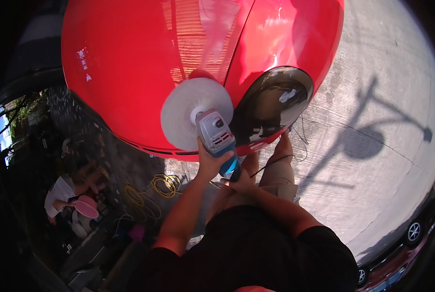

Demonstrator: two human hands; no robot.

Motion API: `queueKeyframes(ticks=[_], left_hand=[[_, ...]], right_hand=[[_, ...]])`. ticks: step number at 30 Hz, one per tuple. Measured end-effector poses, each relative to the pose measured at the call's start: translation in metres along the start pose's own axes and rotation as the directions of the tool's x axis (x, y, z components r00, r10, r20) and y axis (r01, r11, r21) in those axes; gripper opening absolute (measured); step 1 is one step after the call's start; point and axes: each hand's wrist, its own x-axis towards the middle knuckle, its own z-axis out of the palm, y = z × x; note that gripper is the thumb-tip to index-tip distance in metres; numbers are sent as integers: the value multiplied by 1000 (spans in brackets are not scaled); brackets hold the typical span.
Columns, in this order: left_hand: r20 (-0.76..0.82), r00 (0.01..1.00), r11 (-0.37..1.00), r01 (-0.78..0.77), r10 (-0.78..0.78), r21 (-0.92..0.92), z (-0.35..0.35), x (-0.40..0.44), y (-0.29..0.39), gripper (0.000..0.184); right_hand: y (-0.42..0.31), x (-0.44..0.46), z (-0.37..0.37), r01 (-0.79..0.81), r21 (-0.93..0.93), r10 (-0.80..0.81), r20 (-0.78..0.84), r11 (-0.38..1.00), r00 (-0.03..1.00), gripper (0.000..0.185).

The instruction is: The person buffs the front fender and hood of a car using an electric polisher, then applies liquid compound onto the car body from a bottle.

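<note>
A blue and grey electric car polisher (215, 134) is held out in front of my body. Its round, whitish buffing pad (178, 114) lies over the front edge of the red car hood (125, 63), close beside the dark headlight (275, 100). My left hand (210, 159) is wrapped round the polisher's body just behind the grey head. Further back, my right hand (242, 183) grips the rear end of the handle, its fingers partly hidden. A dark cord (271, 163) runs from near the handle off to the right.
A coiled yellow hose or cord (165, 186) lies on the ground to the left. Further left, a person in a white shirt (61, 194) holds a pink basin (86, 207). Concrete pavement (373, 92) spreads to the right, with a dark red car (407, 253) parked at lower right.
</note>
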Motion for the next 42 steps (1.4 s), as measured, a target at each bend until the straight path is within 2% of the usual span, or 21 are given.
queueKeyframes(ticks=[4,7,8,11,15,17,18,21,22,25,28,31,32,36,38,39,41,42], left_hand=[[-10,1000,999,18,-19,-48,16,0,12,79],[24,1000,996,-9,11,-87,51,19,43,77],[29,999,992,-25,29,-121,67,27,58,73],[115,992,986,-35,54,-162,99,57,92,70],[75,996,985,-27,40,-172,115,67,104,69],[41,999,985,21,-14,-172,107,59,100,70],[1,996,970,89,-91,-224,105,45,108,69],[-89,989,972,101,-122,-212,84,29,86,69],[-110,986,972,97,-123,-214,81,26,83,67],[-90,992,965,63,-88,-253,89,26,81,66],[-1,993,957,117,-121,-265,117,37,99,72],[105,994,974,53,-30,-222,147,54,120,78],[88,996,986,23,-9,-167,154,64,114,80],[74,997,972,18,-1,-236,157,59,111,73],[28,995,944,99,-95,-315,146,45,114,67],[3,990,926,133,-142,-353,141,39,115,64],[-52,990,938,104,-128,-331,128,34,104,60],[-79,990,945,87,-118,-316,127,32,102,58]], right_hand=[[-35,-26,-20,-111,-160,108,-30,981,994,55],[-98,-45,-41,-51,-153,27,-156,987,987,51],[-95,-41,-56,71,-269,-114,-146,960,983,46],[-139,-43,-76,63,-241,-127,-261,969,957,49],[-176,-57,-83,46,-266,-125,-289,963,949,51],[-177,-61,-82,31,-315,-111,-240,949,964,52],[-173,-65,-78,22,-336,-100,-214,941,972,52],[-160,-71,-67,-35,-371,-35,-179,928,983,47],[-153,-70,-66,70,-351,-138,-171,934,976,45],[-164,-78,-75,-100,-408,19,-199,907,980,53],[-190,-88,-88,-42,-337,-43,-242,941,969,52],[-231,-101,-93,-24,-233,-50,-306,972,951,48],[-249,-106,-92,-38,-243,-48,-338,969,940,45],[-222,-99,-108,-10,-277,-83,-322,961,943,44],[-222,-97,-106,-17,-314,-75,-279,949,957,44],[-218,-96,-106,19,-333,-109,-252,943,962,45],[-209,-91,-105,96,-360,-174,-192,928,966,46],[-209,-92,-106,16,-343,-82,-179,939,980,47]])
